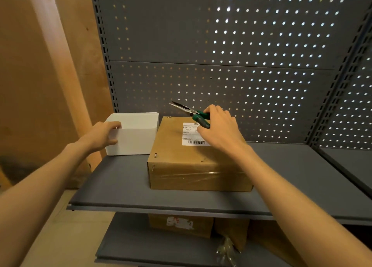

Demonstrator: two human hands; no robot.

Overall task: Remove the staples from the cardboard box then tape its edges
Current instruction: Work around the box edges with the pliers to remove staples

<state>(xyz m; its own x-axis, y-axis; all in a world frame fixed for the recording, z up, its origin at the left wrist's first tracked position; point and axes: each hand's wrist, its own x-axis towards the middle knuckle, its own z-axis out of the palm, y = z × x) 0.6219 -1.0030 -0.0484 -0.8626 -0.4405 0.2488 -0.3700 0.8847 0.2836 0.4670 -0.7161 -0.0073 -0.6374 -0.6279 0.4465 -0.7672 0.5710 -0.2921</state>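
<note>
The cardboard box (pixel 193 162) sits closed on the grey shelf (pixel 120 186), just right of a white bin (pixel 136 138) and close to the pegboard back panel (pixel 221 45). A white shipping label (pixel 191 135) with a barcode lies on the box's top, toward the far side. Clear tape (pixel 191 175) runs across the near face. Staples show along the left edge: one (pixel 155 155) on the top near the front left corner, one (pixel 153 167) just below it on the side, and a small one (pixel 170 117) at the far left corner.

Above the far part of the box, the right hand (pixel 219 128) grips the green handles of long-nose pliers (pixel 191 112), fingers curled round them, the metal tips pointing left and slightly up, a little apart. The left hand (pixel 102 135) holds the near left corner of the white bin, thumb over its rim.

On the lower shelf (pixel 124 244) stand more cardboard boxes (pixel 181 224)
</note>
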